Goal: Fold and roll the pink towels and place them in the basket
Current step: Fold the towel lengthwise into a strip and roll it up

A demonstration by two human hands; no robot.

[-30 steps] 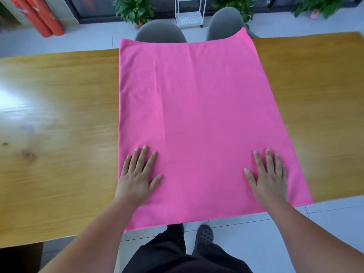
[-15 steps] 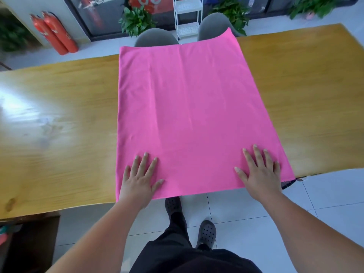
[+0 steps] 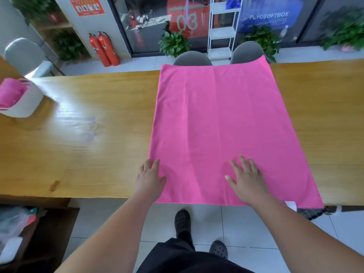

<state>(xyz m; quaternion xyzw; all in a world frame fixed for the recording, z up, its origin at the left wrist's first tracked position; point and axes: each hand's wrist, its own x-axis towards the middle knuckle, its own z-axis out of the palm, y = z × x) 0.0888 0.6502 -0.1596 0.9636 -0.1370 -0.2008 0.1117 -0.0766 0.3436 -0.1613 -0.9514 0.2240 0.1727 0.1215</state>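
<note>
A: So, how far along is it?

B: Early, I'd say. The pink towel [image 3: 226, 125] lies spread flat on the table [image 3: 78, 134], not yet folded. The left hand [image 3: 150, 179] rests at its near left edge and the right hand [image 3: 246, 178] on the cloth, both flat and gripping nothing.

A: And the basket?

B: The white basket [image 3: 25, 103] sits well apart, far left, with pink cloth [image 3: 10, 93] already inside. Two grey chairs [image 3: 192, 59] stand beyond the table, out of the way.

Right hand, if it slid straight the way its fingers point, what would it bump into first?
Nothing on the table, it seems. The right hand lies on the pink towel, fingers pointing away; only flat towel lies ahead, then probably the grey chair beyond the far edge.
</note>
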